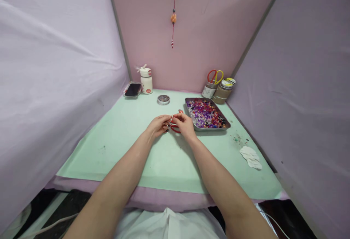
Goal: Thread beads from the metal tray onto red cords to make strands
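Beadwork (pixel 171 120) sits between our two hands, over the middle of the green surface (pixel 115 133); its long axis seems to run from the far side back toward us, the near end leaning left. Our left hand (pixel 158 125) and right hand (pixel 185 124) meet there, thumb and forefinger of each pinching it. Our fingers cover most of it, so we cannot count its beads. One red loop (pixel 175 131) (shaped like a scissor handle) shows beneath, the rest hidden. On our right lies one metal tray (pixel 210 129) of loose beads (pixel 203 113), too many to count. Behind it stand one can (pixel 208 91) and one jar (pixel 222 96); one red and one yellow handle rise from the can, their lower ends hidden. Farther left we count one round dish (pixel 163 103), one white bottle (pixel 147 84) and one phone (pixel 133 90).
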Action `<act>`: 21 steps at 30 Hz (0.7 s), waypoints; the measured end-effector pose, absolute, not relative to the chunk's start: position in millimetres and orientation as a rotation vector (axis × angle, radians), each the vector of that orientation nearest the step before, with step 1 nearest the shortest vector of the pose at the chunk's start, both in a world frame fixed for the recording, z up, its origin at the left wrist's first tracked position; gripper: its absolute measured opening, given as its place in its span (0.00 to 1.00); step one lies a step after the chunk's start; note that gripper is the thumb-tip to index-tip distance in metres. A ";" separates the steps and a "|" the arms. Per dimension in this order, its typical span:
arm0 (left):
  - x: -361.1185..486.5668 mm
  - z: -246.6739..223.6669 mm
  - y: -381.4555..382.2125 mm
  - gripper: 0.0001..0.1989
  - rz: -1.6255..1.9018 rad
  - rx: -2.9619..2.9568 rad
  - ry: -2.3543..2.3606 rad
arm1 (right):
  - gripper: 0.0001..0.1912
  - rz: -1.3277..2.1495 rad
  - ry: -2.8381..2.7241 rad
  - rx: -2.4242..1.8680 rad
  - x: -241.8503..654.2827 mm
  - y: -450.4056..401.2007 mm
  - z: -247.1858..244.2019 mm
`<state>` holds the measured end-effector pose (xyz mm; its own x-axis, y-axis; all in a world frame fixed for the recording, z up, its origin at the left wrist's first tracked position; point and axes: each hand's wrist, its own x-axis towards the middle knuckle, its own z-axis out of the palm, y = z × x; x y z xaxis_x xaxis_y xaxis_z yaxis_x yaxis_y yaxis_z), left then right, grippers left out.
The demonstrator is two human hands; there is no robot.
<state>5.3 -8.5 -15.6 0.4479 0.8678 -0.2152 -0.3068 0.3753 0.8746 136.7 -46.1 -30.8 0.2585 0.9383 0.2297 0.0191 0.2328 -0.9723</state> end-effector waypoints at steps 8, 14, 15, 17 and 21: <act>9.2 -14.0 -13.9 0.11 0.869 0.932 0.813 | 0.06 0.727 -1.182 -1.173 137.0 -44.7 -31.2; 11.3 -16.1 -14.5 0.11 0.886 0.950 0.828 | 0.06 0.942 -0.994 -1.154 133.7 -45.7 -32.3; 11.5 -16.3 -14.7 0.11 0.891 0.950 0.826 | 0.07 1.000 -0.952 -1.143 133.2 -46.2 -31.8; 11.9 -16.6 -15.1 0.12 0.898 0.951 0.820 | 0.09 1.144 -0.871 -1.106 133.2 -47.0 -30.4; 12.5 -17.3 -15.4 0.12 0.901 0.924 0.768 | 0.09 1.413 -0.758 -1.038 136.7 -47.2 -26.4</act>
<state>12.5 -15.4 -17.3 0.4212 0.8915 -0.1666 -0.3052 0.3123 0.8996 136.7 -47.2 -26.4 0.0609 0.9850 -0.1612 -0.4098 -0.1225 -0.9039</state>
